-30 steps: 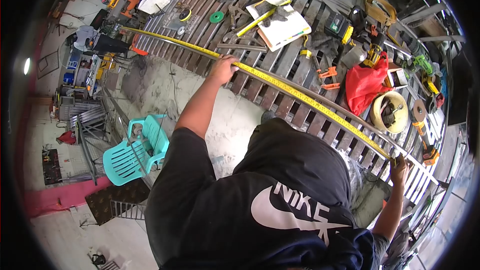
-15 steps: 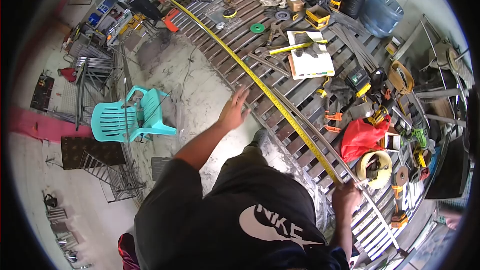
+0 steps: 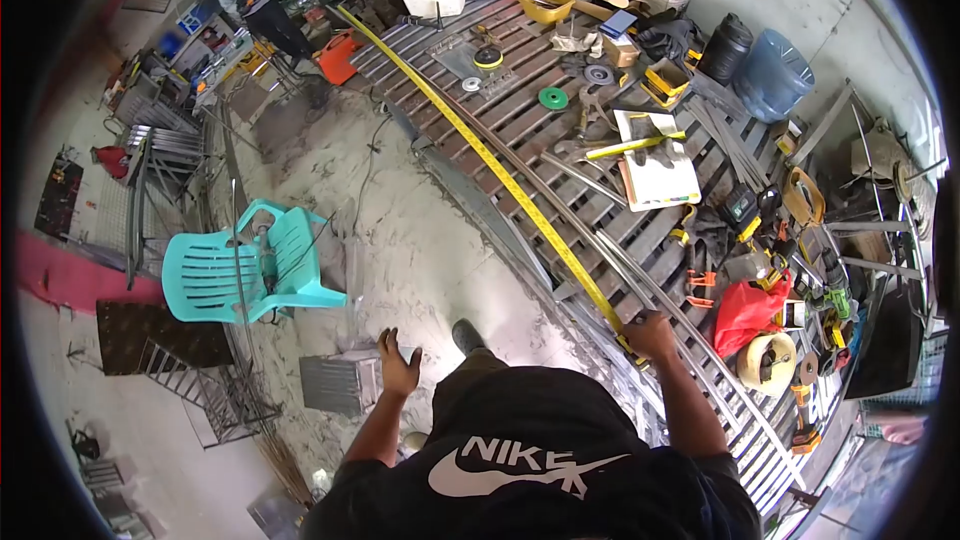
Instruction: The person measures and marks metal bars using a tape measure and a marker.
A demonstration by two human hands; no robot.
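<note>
**Fingers [image 3: 641, 324] clamp the tape's near end while the other hand hangs free**

Our right hand [image 3: 652, 337] is curled tightly round the near end of the yellow tape measure [image 3: 500, 175], at the near edge of the steel grille [image 3: 520, 110] that lies flat as a work surface. We cannot tell whether the fist hides the tape's case or only the blade. From the fist the tape runs in one long taut line up and to the left across the grille bars, ending far off near an orange container [image 3: 336, 58]. A thin curved steel strip [image 3: 585, 223] lies just beside the tape for much of that length.

Our left hand [image 3: 400, 368] holds nothing. Its fingers are spread wide and it hangs above the dusty concrete floor [image 3: 420, 230], well apart from the tape. A small ribbed metal panel [image 3: 340, 382] lies near it on the floor, and a turquoise plastic chair [image 3: 240, 265] stands further left.

On the grille to the right of the tape we see an open notebook [image 3: 660, 175], a green disc [image 3: 552, 98] and a red bag [image 3: 745, 308] among scattered tools. A blue water jug [image 3: 775, 60] stands beyond them.
</note>
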